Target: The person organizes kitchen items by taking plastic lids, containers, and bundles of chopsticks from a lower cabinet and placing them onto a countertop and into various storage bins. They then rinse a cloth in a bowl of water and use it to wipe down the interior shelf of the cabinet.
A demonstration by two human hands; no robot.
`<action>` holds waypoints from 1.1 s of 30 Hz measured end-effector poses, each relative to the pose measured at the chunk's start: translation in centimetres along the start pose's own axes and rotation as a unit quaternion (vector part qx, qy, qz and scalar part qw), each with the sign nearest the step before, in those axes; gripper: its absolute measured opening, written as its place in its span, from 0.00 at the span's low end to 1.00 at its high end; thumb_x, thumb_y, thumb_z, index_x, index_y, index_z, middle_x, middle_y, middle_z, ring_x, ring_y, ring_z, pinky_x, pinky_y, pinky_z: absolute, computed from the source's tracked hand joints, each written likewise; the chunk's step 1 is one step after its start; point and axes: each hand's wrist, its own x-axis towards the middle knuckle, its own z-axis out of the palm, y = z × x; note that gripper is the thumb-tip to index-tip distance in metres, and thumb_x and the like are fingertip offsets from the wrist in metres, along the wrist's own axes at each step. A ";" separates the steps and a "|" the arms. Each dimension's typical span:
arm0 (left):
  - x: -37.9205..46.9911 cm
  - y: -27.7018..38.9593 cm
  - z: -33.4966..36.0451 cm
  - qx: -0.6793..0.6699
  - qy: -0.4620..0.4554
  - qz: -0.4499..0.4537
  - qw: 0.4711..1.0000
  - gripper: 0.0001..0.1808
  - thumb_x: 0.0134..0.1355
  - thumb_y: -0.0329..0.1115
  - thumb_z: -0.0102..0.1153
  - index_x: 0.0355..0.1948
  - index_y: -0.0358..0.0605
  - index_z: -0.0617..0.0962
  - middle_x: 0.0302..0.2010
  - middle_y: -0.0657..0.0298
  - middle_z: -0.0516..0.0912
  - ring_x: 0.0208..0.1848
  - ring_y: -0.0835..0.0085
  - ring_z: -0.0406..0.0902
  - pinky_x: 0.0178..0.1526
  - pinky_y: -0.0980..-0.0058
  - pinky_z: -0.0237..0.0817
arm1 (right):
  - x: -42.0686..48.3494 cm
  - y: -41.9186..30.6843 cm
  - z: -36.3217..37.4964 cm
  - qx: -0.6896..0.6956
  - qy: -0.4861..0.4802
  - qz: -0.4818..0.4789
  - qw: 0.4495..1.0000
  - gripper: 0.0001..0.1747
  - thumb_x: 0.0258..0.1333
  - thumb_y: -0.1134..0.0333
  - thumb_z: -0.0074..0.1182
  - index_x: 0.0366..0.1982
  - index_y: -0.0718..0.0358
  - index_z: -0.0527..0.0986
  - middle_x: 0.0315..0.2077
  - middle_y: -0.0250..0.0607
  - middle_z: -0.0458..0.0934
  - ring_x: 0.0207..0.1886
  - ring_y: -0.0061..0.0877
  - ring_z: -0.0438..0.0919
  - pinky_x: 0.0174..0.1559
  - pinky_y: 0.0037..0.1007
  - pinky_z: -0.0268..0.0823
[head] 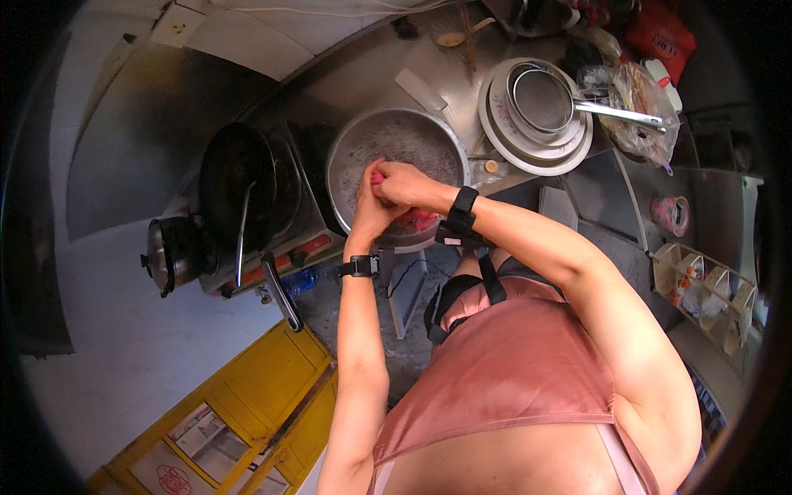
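Note:
Both hands meet over a round metal basin (335, 179). Inside it is water with pale foam or bubbles on the surface. My right hand (402, 184) is curled around a bright pink, soft-looking item (377, 179); whether it is cloth cannot be told. Against its other side presses my left hand (370, 207), fingers pointing up and touching the right hand. More pink material (421, 218) shows lower in the basin, below my right wrist. The hands hide part of the held item and the middle of the basin.
Left of the basin, a black wok (232, 179) with a long metal utensil (243, 241) sits on a gas stove (297, 247), beside a lidded pot (173, 253). Stacked bowls (489, 124) and a metal strainer (543, 99) are at right. A translucent scraper-like piece (421, 90) lies behind the basin.

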 end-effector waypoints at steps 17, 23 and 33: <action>-0.9 -0.6 -2.1 -0.277 0.032 -0.142 0.950 0.21 0.60 0.28 0.63 0.55 0.35 0.77 0.47 0.62 0.83 0.46 0.72 0.81 0.49 0.73 0.71 | -2.8 -5.1 -5.6 0.355 0.011 0.099 0.929 0.11 0.64 0.64 0.53 0.43 0.62 0.74 0.36 0.34 0.78 0.43 0.23 0.74 0.46 0.33 0.69; -1.0 4.9 -3.6 -0.299 -0.004 -0.080 0.951 0.27 0.53 0.24 0.67 0.56 0.35 0.76 0.46 0.61 0.83 0.46 0.73 0.81 0.49 0.74 0.72 | -0.7 2.2 -1.6 0.353 -0.022 0.269 0.896 0.29 0.71 0.50 0.41 0.63 0.63 0.67 0.63 0.51 0.70 0.60 0.44 0.73 0.52 0.53 0.69; -2.2 5.5 -5.2 -0.319 -0.139 -0.045 0.936 0.28 0.53 0.33 0.73 0.55 0.37 0.77 0.45 0.65 0.83 0.46 0.78 0.80 0.51 0.77 0.70 | 2.8 5.6 -0.3 0.704 -0.104 0.287 0.641 0.30 0.67 0.42 0.50 0.53 0.62 0.71 0.49 0.47 0.80 0.52 0.38 0.81 0.58 0.47 0.71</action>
